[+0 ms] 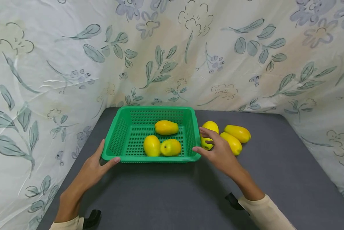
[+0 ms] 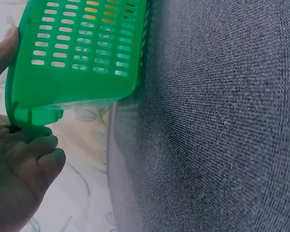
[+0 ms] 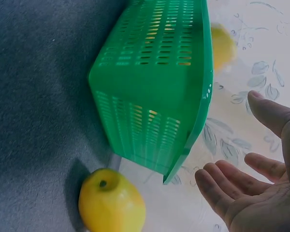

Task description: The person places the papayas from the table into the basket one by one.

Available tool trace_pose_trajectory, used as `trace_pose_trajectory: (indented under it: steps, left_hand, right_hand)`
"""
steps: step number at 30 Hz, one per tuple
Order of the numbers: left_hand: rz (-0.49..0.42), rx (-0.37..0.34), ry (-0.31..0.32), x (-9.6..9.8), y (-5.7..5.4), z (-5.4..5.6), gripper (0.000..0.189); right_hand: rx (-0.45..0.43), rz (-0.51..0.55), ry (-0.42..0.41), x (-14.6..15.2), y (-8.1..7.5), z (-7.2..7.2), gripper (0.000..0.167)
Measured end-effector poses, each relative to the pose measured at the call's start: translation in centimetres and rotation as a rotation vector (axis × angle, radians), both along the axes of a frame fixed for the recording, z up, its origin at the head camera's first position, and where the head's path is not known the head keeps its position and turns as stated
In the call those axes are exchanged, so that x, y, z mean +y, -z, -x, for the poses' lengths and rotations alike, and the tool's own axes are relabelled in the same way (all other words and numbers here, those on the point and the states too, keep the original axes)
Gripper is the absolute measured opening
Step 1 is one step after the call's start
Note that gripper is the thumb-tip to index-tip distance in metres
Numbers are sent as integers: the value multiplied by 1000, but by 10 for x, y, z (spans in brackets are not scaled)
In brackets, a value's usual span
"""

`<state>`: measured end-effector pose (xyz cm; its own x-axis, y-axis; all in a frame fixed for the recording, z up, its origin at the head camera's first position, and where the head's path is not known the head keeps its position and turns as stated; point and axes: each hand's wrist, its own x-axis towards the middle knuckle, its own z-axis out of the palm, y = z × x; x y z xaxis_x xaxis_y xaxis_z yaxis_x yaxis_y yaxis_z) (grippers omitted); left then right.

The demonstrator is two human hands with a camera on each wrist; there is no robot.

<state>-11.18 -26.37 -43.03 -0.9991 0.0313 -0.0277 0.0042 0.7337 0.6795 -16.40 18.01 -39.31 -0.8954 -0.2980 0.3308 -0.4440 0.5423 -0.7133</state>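
Note:
A green plastic basket (image 1: 157, 159) with slotted walls holds three oval, yellow, mango-like fruits: one farther back (image 1: 166, 127) and two side by side near the front wall (image 1: 152, 146). My left hand (image 1: 92, 171) grips the basket's front left corner, thumb on the front rim and fingers curled beneath the rim, as the left wrist view shows. At the right rim, my right hand (image 1: 218, 151) is spread, its fingers relaxed and holding nothing. A gap between that hand (image 3: 253, 188) and the rim shows in the right wrist view.
Several more yellow fruits (image 1: 237, 133) lie on the dark grey tabletop (image 1: 166, 191) right of the basket, some partly hidden behind my right hand. A floral-patterned cloth (image 1: 166, 48) hangs behind the table and along its sides.

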Motion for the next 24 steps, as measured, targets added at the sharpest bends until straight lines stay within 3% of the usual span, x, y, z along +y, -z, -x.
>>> trace_pose_trajectory:
  steps: [24]
  left_hand:
    - [18, 13, 0, 2, -1, 0, 110]
  right_hand:
    - [-12, 3, 72, 19, 6, 5, 76]
